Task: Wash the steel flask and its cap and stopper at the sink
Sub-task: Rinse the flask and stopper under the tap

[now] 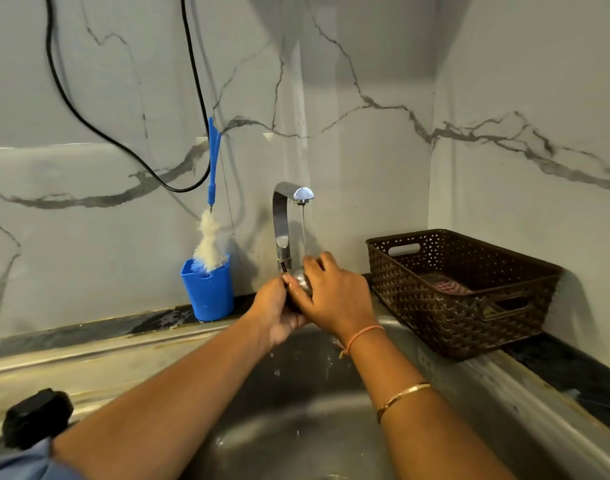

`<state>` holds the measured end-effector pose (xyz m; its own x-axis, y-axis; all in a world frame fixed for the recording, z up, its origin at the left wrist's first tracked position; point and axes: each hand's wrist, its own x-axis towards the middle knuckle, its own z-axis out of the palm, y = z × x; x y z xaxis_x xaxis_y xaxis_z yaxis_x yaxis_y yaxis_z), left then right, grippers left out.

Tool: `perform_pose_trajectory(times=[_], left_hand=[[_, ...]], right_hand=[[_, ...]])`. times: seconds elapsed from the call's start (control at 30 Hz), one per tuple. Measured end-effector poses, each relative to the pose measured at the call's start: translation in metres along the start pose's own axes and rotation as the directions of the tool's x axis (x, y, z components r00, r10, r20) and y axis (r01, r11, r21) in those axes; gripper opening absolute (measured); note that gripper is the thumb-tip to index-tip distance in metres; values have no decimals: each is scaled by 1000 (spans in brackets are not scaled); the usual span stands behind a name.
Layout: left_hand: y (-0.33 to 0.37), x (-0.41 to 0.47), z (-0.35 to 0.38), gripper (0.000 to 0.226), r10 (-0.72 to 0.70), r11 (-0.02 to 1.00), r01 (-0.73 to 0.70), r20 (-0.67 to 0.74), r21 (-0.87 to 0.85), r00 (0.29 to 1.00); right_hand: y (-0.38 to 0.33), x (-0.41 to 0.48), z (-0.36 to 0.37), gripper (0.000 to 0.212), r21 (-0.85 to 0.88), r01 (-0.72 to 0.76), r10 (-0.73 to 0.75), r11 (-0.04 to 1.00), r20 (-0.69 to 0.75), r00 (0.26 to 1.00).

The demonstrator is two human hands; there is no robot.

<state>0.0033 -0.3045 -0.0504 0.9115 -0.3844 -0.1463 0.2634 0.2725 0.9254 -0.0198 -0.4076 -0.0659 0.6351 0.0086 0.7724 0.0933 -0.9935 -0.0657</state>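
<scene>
Both hands meet under the running tap [289,202], over the back of the steel sink [296,427]. Between them is a small rounded steel piece [302,280], probably the flask's cap; most of it is hidden. My left hand [274,313] grips it from below and the left. My right hand [331,296] curls over its top and right side, fingertips in the thin water stream. A black ribbed round piece [37,419], perhaps the stopper, lies on the sink's left ledge. The flask body is not in view.
A blue cup [208,292] with a white bottle brush on a blue handle [210,237] stands left of the tap. A dark woven basket [463,296] holding a checked cloth sits on the right counter. A black cable [89,123] hangs on the marble wall.
</scene>
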Motion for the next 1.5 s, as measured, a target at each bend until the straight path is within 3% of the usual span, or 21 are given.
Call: perform_pose_trajectory(times=[0.07, 0.1, 0.17, 0.2, 0.23, 0.3, 0.37, 0.53, 0.6, 0.7, 0.77, 0.83, 0.93, 1.03, 1.1, 1.17, 1.23, 1.3, 1.37, 1.43, 1.5], left_hand=[[5, -1, 1, 32, -78, 995, 78, 10, 59, 997], [6, -3, 2, 31, -92, 990, 91, 11, 108, 996], [4, -8, 6, 26, -94, 976, 90, 10, 199, 996], [2, -9, 8, 23, -74, 967, 68, 14, 247, 997], [1, -8, 8, 21, -42, 950, 32, 23, 310, 999], [-1, -7, 8, 20, 16, 902, -40, 60, 431, 998], [-1, -7, 8, 18, 24, 848, -83, 119, 523, 993], [16, -5, 7, 17, 85, 671, -210, 207, 712, 975], [24, -3, 5, 20, 149, 539, -277, 234, 796, 961], [28, -2, 0, 23, 153, 207, -373, 346, 905, 926], [25, -4, -1, 15, 128, 117, -406, 391, 906, 911], [19, -5, -6, 9, 132, 222, -425, 405, 877, 905], [14, -5, -19, 32, 298, 384, -461, 366, 800, 882], [16, -1, -35, 40, 499, 371, -511, 298, 775, 814], [20, 4, -44, 47, 538, 383, -483, 235, 787, 810], [21, 8, -51, 46, 544, 395, -431, 171, 811, 821], [19, 12, -56, 44, 541, 388, -390, 137, 835, 830], [18, 15, -58, 43, 535, 380, -366, 121, 850, 836], [18, 17, -57, 42, 531, 378, -352, 112, 856, 840], [17, 17, -56, 42, 524, 383, -336, 97, 860, 846], [17, 16, -55, 42, 519, 379, -329, 95, 865, 849]], right_hand=[[7, 2, -2, 53, 104, -112, 98, 988, 130, 987], [9, 3, -4, 49, 224, -271, 206, 936, 276, 939], [15, 4, -7, 44, 471, -678, 282, 565, 662, 695], [18, 2, -10, 41, 485, -795, 180, 363, 801, 571], [21, -2, -12, 39, 481, -848, 76, 221, 859, 507], [31, -7, -14, 44, 492, -870, -29, 27, 870, 492], [40, -8, -14, 62, 522, -852, -72, -35, 849, 523], [32, -4, -6, 59, 644, -765, 39, -16, 765, 643], [23, -1, -6, 56, 662, -736, 85, 140, 733, 675], [19, 4, -9, 54, 604, -648, 100, 464, 691, 716], [23, 3, -13, 54, 551, -659, 83, 512, 732, 676], [27, 0, -14, 57, 536, -679, 96, 501, 746, 659], [27, -3, -13, 57, 565, -681, 131, 465, 717, 684], [26, -4, -16, 47, 521, -760, -18, 387, 829, 559], [30, -6, -17, 53, 458, -773, -35, 439, 868, 495], [33, -9, -15, 65, 436, -728, 71, 530, 832, 550], [34, -9, -13, 67, 474, -723, 92, 503, 802, 590], [32, -6, -15, 60, 485, -763, 1, 428, 844, 537], [32, -4, -18, 59, 427, -754, -26, 500, 877, 480], [35, -4, -17, 63, 398, -717, 40, 572, 859, 510], [34, -2, -18, 63, 410, -744, 47, 527, 860, 507]])
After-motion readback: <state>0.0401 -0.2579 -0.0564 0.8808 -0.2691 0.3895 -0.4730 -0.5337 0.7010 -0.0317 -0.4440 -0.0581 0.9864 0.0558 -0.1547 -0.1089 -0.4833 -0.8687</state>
